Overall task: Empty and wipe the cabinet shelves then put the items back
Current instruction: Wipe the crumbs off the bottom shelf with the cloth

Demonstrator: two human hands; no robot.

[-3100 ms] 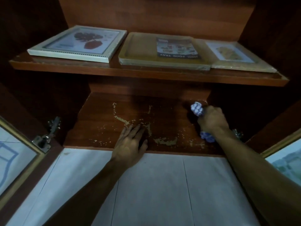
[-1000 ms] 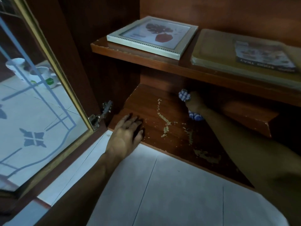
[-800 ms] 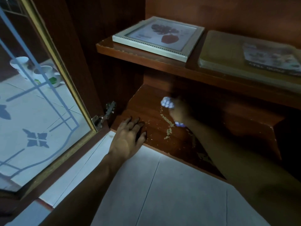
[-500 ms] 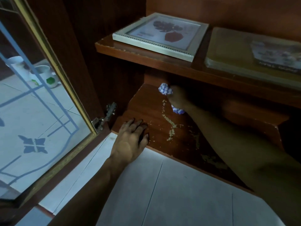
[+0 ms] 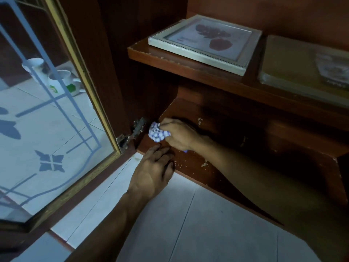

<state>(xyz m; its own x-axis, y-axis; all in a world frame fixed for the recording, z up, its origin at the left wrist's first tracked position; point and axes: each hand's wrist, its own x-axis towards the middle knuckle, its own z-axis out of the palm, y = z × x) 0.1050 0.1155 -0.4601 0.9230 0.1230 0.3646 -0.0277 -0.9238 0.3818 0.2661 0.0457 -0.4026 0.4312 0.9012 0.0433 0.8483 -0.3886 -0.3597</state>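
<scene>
Both hands are down at the bottom shelf [image 5: 190, 165] of the cabinet. The right hand [image 5: 181, 136] reaches in from the right, with its arm low over the shelf. Its fingers are curled tight round a scrunched-up blue and white cloth [image 5: 157, 132]. The cloth is at the far left of the shelf, close to the side wall. The left hand [image 5: 153, 171] lies flat, palm down, on the front edge of the same shelf, just beside the right hand. Its fingers are straight and hold nothing.

Part of the cloth is tucked inside the fist, so only a lump sticks out. The back of the bottom shelf is very dark and hard to see. On the upper shelf [image 5: 188, 68] a picture frame [image 5: 204, 42] lies flat with a leaf picture in it. Next to it lies a brown tray [image 5: 294, 63] in clear wrap. It is cut off at the right edge, and its label is too blurry to read.

The bottom shelf is red-brown wood with pale chipped spots. A glass door [image 5: 47, 129] with a gold rim stands open on the left, on a metal hinge [image 5: 132, 133]. Through the glass, white mugs [image 5: 62, 83] stand on the floor. The floor [image 5: 188, 224] has pale tiles.
</scene>
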